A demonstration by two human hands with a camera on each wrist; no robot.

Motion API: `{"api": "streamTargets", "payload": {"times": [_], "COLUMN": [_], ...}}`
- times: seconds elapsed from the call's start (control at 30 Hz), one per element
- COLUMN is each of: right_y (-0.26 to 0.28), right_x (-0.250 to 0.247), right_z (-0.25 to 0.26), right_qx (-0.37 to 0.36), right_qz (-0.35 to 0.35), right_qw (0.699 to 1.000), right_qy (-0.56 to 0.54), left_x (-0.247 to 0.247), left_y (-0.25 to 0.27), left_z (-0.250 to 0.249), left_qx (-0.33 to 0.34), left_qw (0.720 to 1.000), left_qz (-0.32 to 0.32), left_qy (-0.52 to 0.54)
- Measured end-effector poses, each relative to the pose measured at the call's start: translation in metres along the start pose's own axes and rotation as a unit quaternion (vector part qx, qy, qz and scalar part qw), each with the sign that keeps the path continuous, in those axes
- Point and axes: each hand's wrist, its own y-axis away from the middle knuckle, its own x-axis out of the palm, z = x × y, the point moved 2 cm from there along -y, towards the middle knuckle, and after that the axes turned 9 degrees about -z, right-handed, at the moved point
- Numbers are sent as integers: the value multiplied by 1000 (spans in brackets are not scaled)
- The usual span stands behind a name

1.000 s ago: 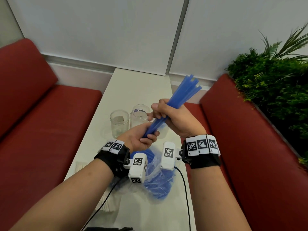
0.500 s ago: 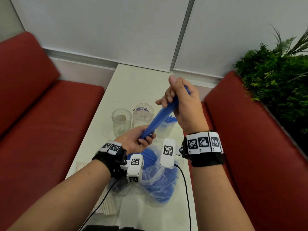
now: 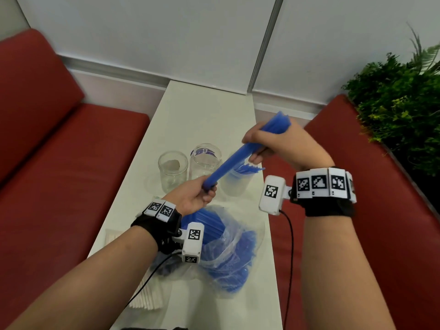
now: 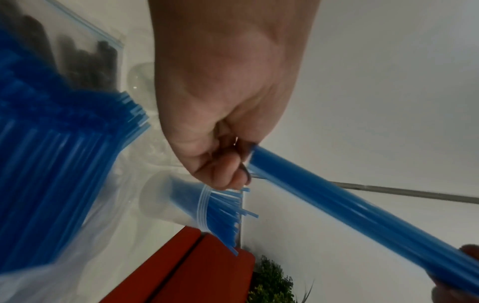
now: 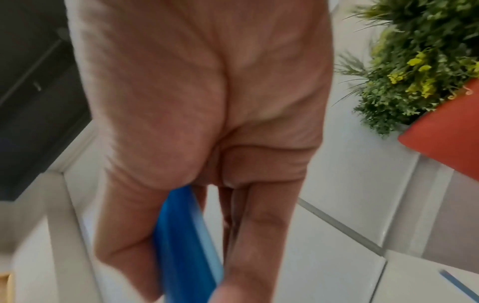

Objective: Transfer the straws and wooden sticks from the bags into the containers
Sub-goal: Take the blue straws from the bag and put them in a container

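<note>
A bundle of blue straws [image 3: 234,160] slants in the air above the table, held at both ends. My left hand [image 3: 202,194] grips its lower end; in the left wrist view the bundle [image 4: 350,209] runs away from the curled fingers [image 4: 220,172]. My right hand [image 3: 273,144] grips the upper end, thumb and fingers round the bundle [image 5: 186,242]. Under the bundle stands a frosted container [image 3: 235,184] with several blue straws in it. A clear plastic bag [image 3: 226,248] with many blue straws lies near my left wrist.
Two clear glass jars [image 3: 173,170] [image 3: 205,159] stand left of the frosted container on the narrow white table [image 3: 202,110]. A pack of white sticks [image 3: 147,298] lies at the near left. Red benches [image 3: 59,175] flank the table; green plants [image 3: 400,110] stand at right.
The right hand has shifted along the bundle's upper end, moving right and slightly down. The bundle now lies flatter. The left hand keeps its hold on the lower end.
</note>
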Motion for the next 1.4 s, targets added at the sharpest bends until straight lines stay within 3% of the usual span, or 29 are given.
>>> {"api": "streamTargets", "payload": {"times": [0.1, 0.17, 0.23, 0.3, 0.37, 0.43, 0.53, 0.57, 0.63, 0.73, 0.8, 0.87, 0.9, 1.03, 1.1, 1.17, 1.27, 1.33, 1.4], "right_y": [-16, -28, -38, -47, -53, -58, -63, -63, -64, -60, -53, -50, -50, -44, -39, -32, -15, -1, 14], "right_x": [-19, -22, -15, 0, 17, 33, 48, 49, 50, 49, 53, 63, 69, 89, 88, 83, 80, 87, 96], "right_z": [-6, -21, -45, -71, -98, -120, -144, -149, -153, -150, -144, -143, -146, -169, -167, -156, -137, -129, -127], "right_qx": [-32, -27, 1, 42, 94, 118, 126, 129, 119, 39, -57, -115, -107, 41, 22, -41, -132, -146, -96], "right_qz": [-139, -228, -284, -306, -301, -284, -249, -240, -230, -287, -351, -355, -324, -134, -141, -227, -345, -333, -257], "right_qw": [989, 973, 959, 950, 947, 949, 955, 957, 961, 948, 920, 898, 897, 895, 912, 928, 913, 926, 960], "right_qy": [-50, -29, 17, 47, 57, 71, 103, 97, 95, 130, 168, 234, 280, 423, 385, 292, 171, 104, 46], "left_x": [1, -1, 0, 3, 6, 8, 4, 2, -1, 0, 2, 5, 6, 10, 9, 7, 5, 6, 9], "left_y": [-7, -8, -10, -10, -11, -13, -20, -22, -22, -22, -22, -21, -21, -16, -13, -11, -7, -2, 6], "left_z": [-8, -8, -4, 3, 16, 30, 49, 53, 58, 61, 62, 64, 66, 72, 71, 69, 62, 58, 54], "left_qx": [90, 167, 251, 298, 289, 257, 227, 225, 242, 289, 289, 284, 281, 262, 262, 272, 261, 248, 241], "left_qw": [991, 949, 852, 722, 615, 525, 394, 361, 322, 261, 238, 223, 217, 193, 192, 211, 250, 260, 259], "left_qz": [-33, -53, -60, -25, 33, 76, 89, 85, 69, 46, 36, 22, 15, -7, -12, -18, -12, -12, -27], "left_qy": [-96, -260, -456, -624, -733, -808, -886, -901, -913, -920, -927, -932, -935, -946, -946, -939, -932, -933, -935]}}
